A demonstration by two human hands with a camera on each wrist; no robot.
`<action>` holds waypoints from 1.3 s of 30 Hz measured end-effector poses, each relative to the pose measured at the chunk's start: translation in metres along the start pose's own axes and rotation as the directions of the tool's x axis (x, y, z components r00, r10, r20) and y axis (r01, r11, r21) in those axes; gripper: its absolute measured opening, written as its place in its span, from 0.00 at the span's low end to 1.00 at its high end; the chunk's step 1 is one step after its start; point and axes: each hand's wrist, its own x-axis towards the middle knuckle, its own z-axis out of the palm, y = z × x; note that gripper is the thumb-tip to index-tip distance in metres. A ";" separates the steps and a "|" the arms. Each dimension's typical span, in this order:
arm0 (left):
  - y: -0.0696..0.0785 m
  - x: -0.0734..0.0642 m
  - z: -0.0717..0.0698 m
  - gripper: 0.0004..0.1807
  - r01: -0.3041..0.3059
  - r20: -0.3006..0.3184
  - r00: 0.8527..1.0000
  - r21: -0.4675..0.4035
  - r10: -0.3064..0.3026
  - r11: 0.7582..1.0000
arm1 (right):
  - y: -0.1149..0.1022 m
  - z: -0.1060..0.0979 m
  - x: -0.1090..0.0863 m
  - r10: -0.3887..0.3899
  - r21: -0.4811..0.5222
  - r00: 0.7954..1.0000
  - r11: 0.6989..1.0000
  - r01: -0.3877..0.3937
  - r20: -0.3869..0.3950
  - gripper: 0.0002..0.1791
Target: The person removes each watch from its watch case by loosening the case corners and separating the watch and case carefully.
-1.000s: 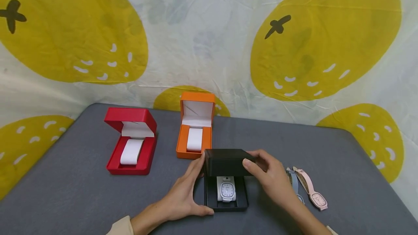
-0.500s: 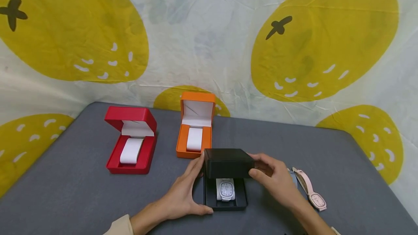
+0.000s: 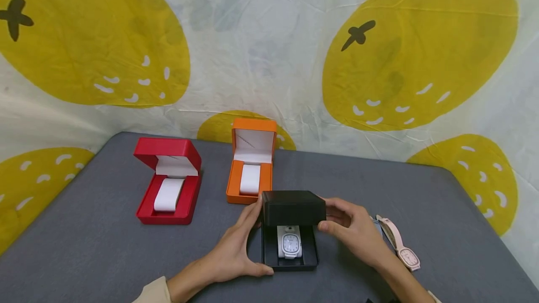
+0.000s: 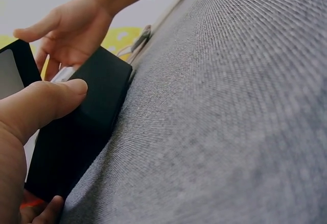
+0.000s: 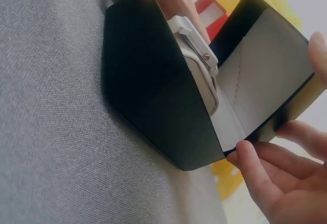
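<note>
A black watch box (image 3: 311, 256) stands on the table with its lid (image 3: 293, 208) partly raised and tilted forward. Inside, a white watch (image 3: 290, 243) is wrapped round a pale cushion; the right wrist view also shows the watch's side (image 5: 202, 45). My left hand (image 3: 236, 251) grips the base from the left, thumb at the front corner and fingers toward the back. At the lid's right side, my right hand (image 3: 358, 233) holds it, thumb by the front lower corner. Its fingers (image 5: 258, 175) reach the hinge end in the right wrist view.
An opened red watch box (image 3: 168, 200) and an opened orange one (image 3: 236, 183) sit further back, each with a white cushion. Right of my right hand lie a pink watch (image 3: 406, 254) and a blue strap (image 3: 377, 226), mostly hidden. A patterned cloth (image 3: 261, 60) hangs behind the table.
My right thumb has slid from the lid's front face to its lower right corner. The lid dipped slightly, then rose a little. My left hand keeps its grip on the base.
</note>
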 end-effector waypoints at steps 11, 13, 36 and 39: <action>0.001 -0.001 -0.001 0.68 0.001 0.011 1.000 0.002 -0.001 1.000 | -0.004 0.002 0.002 -0.019 -0.091 0.996 0.996 0.011 -0.084 0.14; 0.001 0.000 -0.001 0.68 0.000 0.012 1.000 0.002 0.000 1.000 | -0.004 0.002 0.002 -0.016 -0.086 0.996 0.996 0.009 -0.087 0.14; 0.001 -0.001 -0.003 0.68 -0.004 0.026 1.000 -0.012 0.004 1.000 | -0.008 0.007 0.007 0.001 -0.105 0.991 0.994 -0.016 -0.136 0.11; 0.001 -0.001 -0.003 0.67 0.001 0.030 1.000 -0.009 0.000 1.000 | -0.008 0.007 0.008 0.003 -0.090 0.990 0.996 -0.016 -0.143 0.10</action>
